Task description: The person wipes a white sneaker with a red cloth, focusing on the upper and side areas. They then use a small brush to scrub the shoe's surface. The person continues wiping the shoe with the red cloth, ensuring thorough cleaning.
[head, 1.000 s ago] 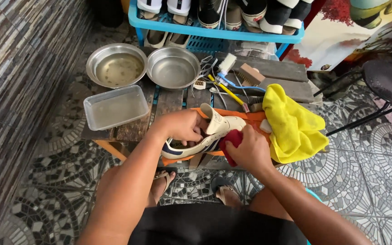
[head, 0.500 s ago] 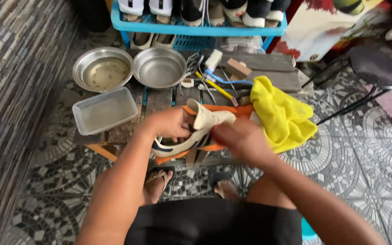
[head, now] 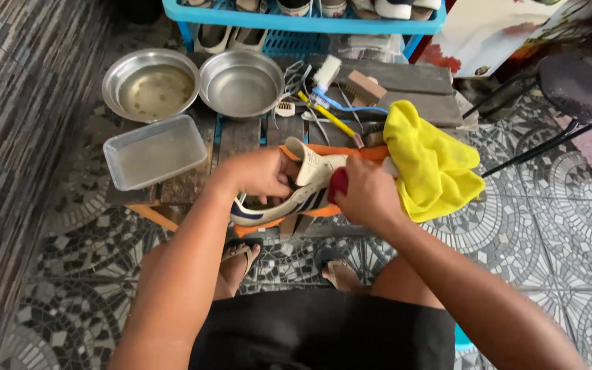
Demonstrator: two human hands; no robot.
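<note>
Cream leather sneaker (head: 296, 195), soft red cloth (head: 338, 183) against it.

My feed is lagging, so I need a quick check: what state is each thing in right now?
Left hand: gripping the shoe's opening.
Right hand: pressing a red cloth on the shoe.
Shoe: lying on its side.
Left round bowl: holds murky liquid.
Right round bowl: looks empty.
Yellow cloth: crumpled.

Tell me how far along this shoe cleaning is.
Done: tools are laid out, with two metal bowls and brushes on the wooden bench. In hand: the left hand steadies the cream sneaker while the right hand presses a red cloth against its side. Left: cannot tell how much is clean; the yellow cloth lies unused.
</note>
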